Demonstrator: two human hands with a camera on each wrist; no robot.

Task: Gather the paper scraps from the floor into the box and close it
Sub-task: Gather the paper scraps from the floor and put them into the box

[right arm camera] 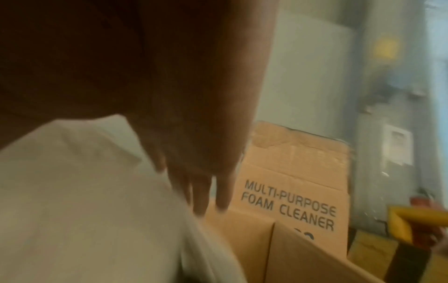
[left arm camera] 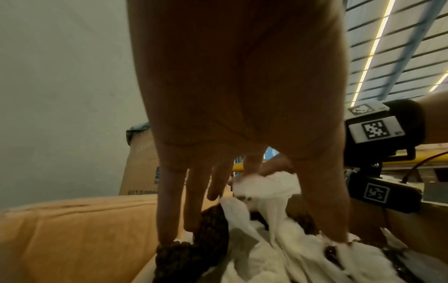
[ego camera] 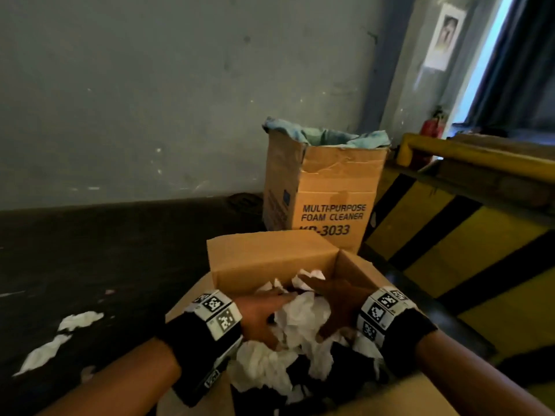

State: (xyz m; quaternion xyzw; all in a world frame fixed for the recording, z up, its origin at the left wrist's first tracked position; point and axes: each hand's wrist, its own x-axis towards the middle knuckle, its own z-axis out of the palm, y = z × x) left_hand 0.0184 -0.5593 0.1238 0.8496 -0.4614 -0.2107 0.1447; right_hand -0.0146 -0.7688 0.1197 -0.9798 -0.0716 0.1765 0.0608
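Both hands are down inside the open cardboard box (ego camera: pixel 270 259), set on either side of one bundle of white crumpled paper (ego camera: pixel 303 316). The left hand (ego camera: pixel 261 316) lies at the bundle's 9 o'clock with fingers straight and spread, their tips reaching down onto the paper and onto a dark knobbly material (left arm camera: pixel 206 249) lying among it, as the left wrist view shows. The right hand (ego camera: pixel 333 301) lies at the bundle's 3 o'clock, fingers (right arm camera: pixel 201 191) extended and laid flat along the white sheet; neither hand is seen curling round the paper, they press it between them. Each wrist carries a black band with square printed markers (ego camera: pixel 217 310). More white paper fills the box toward 6 o'clock of the hands, and the box flaps stand open. On the dark floor (ego camera: pixel 105 250), at about 9 o'clock from the box and well apart from it, two white paper scraps (ego camera: pixel 60 340) lie loose. At 12 o'clock, just behind the open box, stands a taller carton (ego camera: pixel 327 199) printed MULTI-PURPOSE FOAM CLEANER, lined with a blue-green bag (ego camera: pixel 321 136). At 2 o'clock runs a yellow and black striped barrier (ego camera: pixel 465 235), with a red fire extinguisher (ego camera: pixel 432 127) beyond it against the grey wall (ego camera: pixel 150 100).
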